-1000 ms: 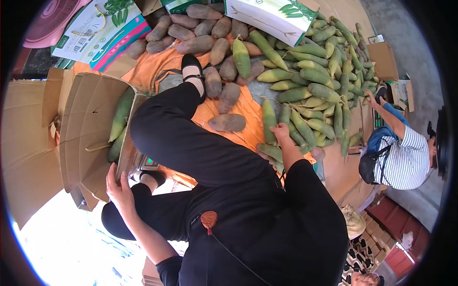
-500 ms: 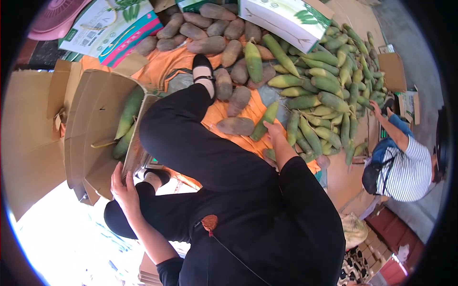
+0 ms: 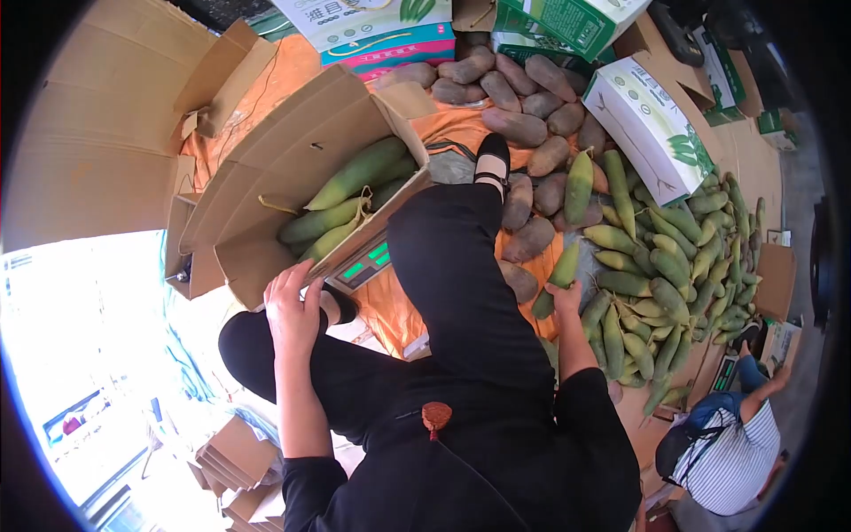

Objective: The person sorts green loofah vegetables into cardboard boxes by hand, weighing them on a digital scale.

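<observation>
My right hand [image 3: 566, 300] is closed round the lower part of a green radish [image 3: 565, 268], above the orange sheet. Beside it lie a pile of green radishes [image 3: 667, 301] and several brownish-purple ones [image 3: 530, 239]. My left hand [image 3: 294, 306] rests with its fingers on the near edge of an open cardboard box [image 3: 253, 191]; thumb and fingers are apart. Several green radishes [image 3: 341, 189] lie inside that box. A scale with a lit green display [image 3: 365, 263] shows beside the box, near my knee.
Printed cartons [image 3: 651, 124] stand beyond the radishes. A large cardboard flap [image 3: 84, 133] rises at the far left. Another person [image 3: 727, 457] in a striped top is at the lower right. My shoe [image 3: 492, 160] is among the radishes. Folded cardboard [image 3: 238, 454] lies at the lower left.
The view has turned left, so the scene sits farther right and more of the box's inside shows. The radish stays in my right hand. The other person's arm has moved away from the pile.
</observation>
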A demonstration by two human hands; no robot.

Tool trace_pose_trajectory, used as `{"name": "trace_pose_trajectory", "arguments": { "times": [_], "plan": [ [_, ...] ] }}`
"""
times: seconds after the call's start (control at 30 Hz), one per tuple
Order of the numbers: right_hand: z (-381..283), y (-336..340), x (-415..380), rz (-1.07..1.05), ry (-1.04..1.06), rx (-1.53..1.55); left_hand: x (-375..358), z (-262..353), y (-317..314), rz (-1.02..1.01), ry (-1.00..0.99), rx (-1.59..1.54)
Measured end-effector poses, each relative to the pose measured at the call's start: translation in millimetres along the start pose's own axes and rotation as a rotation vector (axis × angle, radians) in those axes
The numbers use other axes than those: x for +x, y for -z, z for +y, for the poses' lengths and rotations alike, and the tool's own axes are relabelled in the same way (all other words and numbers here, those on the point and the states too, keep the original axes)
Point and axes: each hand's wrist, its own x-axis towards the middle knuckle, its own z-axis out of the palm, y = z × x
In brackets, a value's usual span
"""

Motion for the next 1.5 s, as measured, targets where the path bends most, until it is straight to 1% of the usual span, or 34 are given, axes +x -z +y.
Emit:
{"name": "trace_pose_trajectory", "arguments": {
  "times": [0.07,0.1,0.17,0.23,0.3,0.37,0.43,0.5,0.53,0.57,0.6,0.63,0.67,0.7,0.73,0.8,0.87,0.9,0.97,1.0,1.07,1.13,1.2,1.27,1.4,1.43,1.47,1.5],
  "plan": [
    [-52.1,0.0,-36.1,-0.105,0.184,0.062,-0.2,0.9,2.6,0.001,0.013,-0.034],
    [-68.7,0.2,-39.4,-0.105,0.191,0.058,-1.0,0.5,3.7,-0.006,0.020,-0.061],
    [-102.0,-2.4,-42.4,-0.197,0.472,0.055,-2.6,-0.2,4.9,0.015,0.007,-0.072],
    [-159.6,-8.6,-68.9,-0.216,0.679,0.054,-2.5,0.2,5.8,0.036,-0.018,-0.089],
    [-217.8,-16.2,-100.3,-0.262,0.835,0.069,-4.1,0.1,7.7,0.044,0.000,-0.131],
    [-274.0,-25.5,-143.0,-0.291,0.948,0.060,-5.2,-0.5,8.0,0.059,-0.017,-0.135],
    [-324.2,-35.1,-195.3,-0.447,1.056,0.144,-5.5,0.0,8.3,0.068,-0.042,-0.139],
    [-355.0,-54.5,-223.2,-0.592,1.245,0.190,-7.0,-0.1,7.6,0.077,-0.027,-0.158],
    [-368.4,-61.6,-245.2,-0.600,1.297,0.128,-7.1,-1.7,7.2,0.093,-0.056,-0.149],
    [-377.8,-71.6,-261.8,-0.744,1.276,0.162,-7.0,-0.7,8.0,0.088,-0.058,-0.168],
    [-383.3,-84.8,-268.2,-0.494,1.584,-0.049,-6.2,0.9,9.2,0.084,-0.060,-0.188],
    [-383.0,-108.5,-271.5,-0.632,1.585,0.064,-5.8,1.2,9.5,0.082,-0.074,-0.201],
    [-386.0,-114.2,-285.9,-0.541,1.720,-0.035,-5.5,2.2,9.0,0.075,-0.092,-0.208],
    [-381.1,-130.9,-289.8,-0.552,1.746,-0.030,-6.0,2.4,9.4,0.070,-0.075,-0.214],
    [-377.1,-141.7,-294.0,-0.560,1.758,-0.117,-6.7,2.8,10.1,0.066,-0.055,-0.218],
    [-364.4,-158.8,-293.5,-0.529,1.768,-0.378,-5.8,5.5,11.2,0.056,-0.068,-0.226],
    [-352.4,-164.1,-282.7,-0.540,1.750,-0.569,-6.7,4.4,11.5,0.051,-0.063,-0.227],
    [-349.9,-163.0,-276.3,-0.534,1.742,-0.571,-6.0,3.9,12.1,0.043,-0.069,-0.227],
    [-347.6,-154.2,-257.9,-0.538,1.710,-0.244,-6.0,3.1,11.0,0.039,-0.059,-0.222],
    [-345.2,-145.2,-248.1,-0.489,1.692,-0.100,-6.4,1.8,10.1,0.030,-0.061,-0.225],
    [-338.7,-118.3,-228.3,-0.360,1.554,-0.083,-4.6,0.7,7.8,0.026,-0.060,-0.204],
    [-309.4,-107.0,-189.5,-0.413,1.202,0.137,-4.9,3.3,6.7,0.005,-0.051,-0.220],
    [-263.4,-97.7,-132.1,-0.361,0.996,0.134,-4.2,2.4,5.0,0.006,-0.054,-0.193],
    [-220.1,-74.3,-105.3,-0.235,0.866,0.016,-3.1,0.1,4.0,0.003,-0.064,-0.189],
    [-89.6,-50.4,-5.8,-0.076,0.572,-0.138,0.0,-4.5,0.1,0.018,-0.069,-0.152],
    [-68.2,-44.8,9.5,-0.074,0.570,-0.136,0.8,-1.6,0.2,0.028,-0.083,-0.157],
    [-50.4,-40.0,22.8,-0.024,0.454,-0.107,1.0,2.6,1.0,0.027,-0.083,-0.156],
    [-39.8,-35.1,32.7,0.024,0.338,-0.079,0.8,7.3,2.3,0.015,-0.015,-0.188]
  ]
}}
